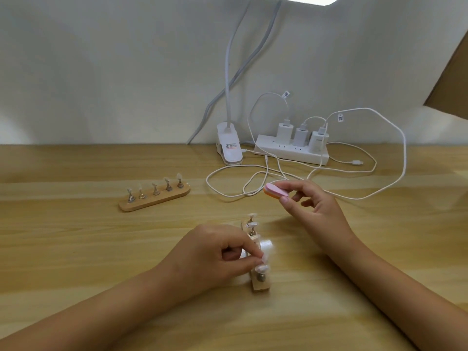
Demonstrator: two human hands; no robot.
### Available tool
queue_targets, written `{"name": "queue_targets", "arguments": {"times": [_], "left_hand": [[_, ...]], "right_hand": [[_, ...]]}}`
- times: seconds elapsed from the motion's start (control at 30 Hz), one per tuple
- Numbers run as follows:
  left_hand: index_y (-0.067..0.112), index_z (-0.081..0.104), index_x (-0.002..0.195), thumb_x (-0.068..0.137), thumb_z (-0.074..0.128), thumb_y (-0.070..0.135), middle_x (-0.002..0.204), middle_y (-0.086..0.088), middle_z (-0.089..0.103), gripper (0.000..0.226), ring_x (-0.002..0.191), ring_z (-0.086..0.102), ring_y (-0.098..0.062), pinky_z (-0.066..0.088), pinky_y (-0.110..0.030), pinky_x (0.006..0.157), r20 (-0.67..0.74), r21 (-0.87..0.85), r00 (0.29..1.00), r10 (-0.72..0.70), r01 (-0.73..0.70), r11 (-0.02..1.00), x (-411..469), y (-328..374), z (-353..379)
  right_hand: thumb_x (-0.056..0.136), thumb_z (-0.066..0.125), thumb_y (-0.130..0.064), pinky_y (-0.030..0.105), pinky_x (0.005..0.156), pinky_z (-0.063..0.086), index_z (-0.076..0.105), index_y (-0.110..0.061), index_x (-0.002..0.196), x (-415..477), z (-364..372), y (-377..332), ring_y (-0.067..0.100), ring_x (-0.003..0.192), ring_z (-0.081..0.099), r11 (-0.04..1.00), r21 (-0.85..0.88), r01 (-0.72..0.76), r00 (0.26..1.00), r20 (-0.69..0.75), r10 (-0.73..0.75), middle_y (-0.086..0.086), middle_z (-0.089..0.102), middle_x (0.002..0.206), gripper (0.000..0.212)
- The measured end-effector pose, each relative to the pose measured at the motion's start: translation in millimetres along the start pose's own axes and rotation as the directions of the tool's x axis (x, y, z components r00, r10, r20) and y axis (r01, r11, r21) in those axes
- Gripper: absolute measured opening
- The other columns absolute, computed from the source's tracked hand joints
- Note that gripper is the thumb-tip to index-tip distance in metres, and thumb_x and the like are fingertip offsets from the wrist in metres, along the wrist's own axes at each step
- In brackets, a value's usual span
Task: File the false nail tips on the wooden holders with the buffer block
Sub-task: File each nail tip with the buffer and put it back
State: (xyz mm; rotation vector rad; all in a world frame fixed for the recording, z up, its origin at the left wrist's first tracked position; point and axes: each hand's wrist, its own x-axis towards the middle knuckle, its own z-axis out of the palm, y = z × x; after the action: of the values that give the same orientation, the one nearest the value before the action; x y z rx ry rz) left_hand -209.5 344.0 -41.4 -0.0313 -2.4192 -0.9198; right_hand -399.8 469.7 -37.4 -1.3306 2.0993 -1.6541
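My buffer block (275, 190) is pink over orange, the holders (154, 198) beyond it pale wood with whitish tips (179, 176), the power strip (293, 150) behind plain white.

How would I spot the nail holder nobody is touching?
Start at the white power strip by the wall and move left along the wooden table. The far wooden holder lies there alone, carrying five nail tips. The other holder sits under the left hand.
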Motion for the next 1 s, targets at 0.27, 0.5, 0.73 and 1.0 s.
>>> {"name": "queue_targets", "arguments": {"times": [0.27,0.5,0.73,1.0], "left_hand": [[0.029,0.071,0.079,0.080,0.074,0.036,0.053,0.015,0.034,0.007,0.050,0.036,0.000,0.032,-0.015,0.052,-0.035,0.078,0.999,-0.002,0.005,0.997,0,-5,2],[0.024,0.066,0.070,0.085,0.070,0.031,0.060,0.014,0.043,0.017,0.058,0.036,-0.001,0.030,-0.013,0.051,0.060,0.348,0.968,0.244,-0.249,0.904,-4,-1,-8],[0.025,0.077,0.093,0.091,0.067,0.031,0.067,0.010,0.053,0.012,0.060,0.043,-0.004,0.028,-0.012,0.058,0.166,0.287,0.940,0.298,-0.335,0.897,-3,-2,-5],[0.031,0.076,0.090,0.091,0.066,0.039,0.067,0.011,0.059,0.013,0.066,0.048,-0.002,0.032,-0.012,0.056,0.195,0.281,0.950,0.242,-0.291,0.915,-2,5,1]], "right_hand": [[0.091,0.068,-0.010,0.022,0.078,0.046,0.071,-0.033,0.109,0,-1,2,0.008,0.087,0.055,1.000,0.011,0.007,1.000,0.002,-0.007,-0.010,0.066,0.112,0.030],[0.092,0.065,-0.008,0.020,0.078,0.047,0.068,-0.029,0.115,-1,-2,-4,0.003,0.084,0.054,0.998,0.058,-0.014,1.000,-0.026,0.015,-0.008,0.062,0.105,0.031],[0.097,0.057,-0.008,0.011,0.078,0.043,0.062,-0.035,0.122,-2,-1,-7,0.004,0.088,0.051,0.999,0.041,-0.024,1.000,-0.017,0.024,-0.004,0.053,0.102,0.037],[0.085,0.055,-0.026,0.009,0.074,0.041,0.068,-0.037,0.106,-3,2,-9,0.001,0.081,0.050,0.998,0.069,0.012,1.000,-0.007,-0.011,-0.017,0.052,0.087,0.027]]}}
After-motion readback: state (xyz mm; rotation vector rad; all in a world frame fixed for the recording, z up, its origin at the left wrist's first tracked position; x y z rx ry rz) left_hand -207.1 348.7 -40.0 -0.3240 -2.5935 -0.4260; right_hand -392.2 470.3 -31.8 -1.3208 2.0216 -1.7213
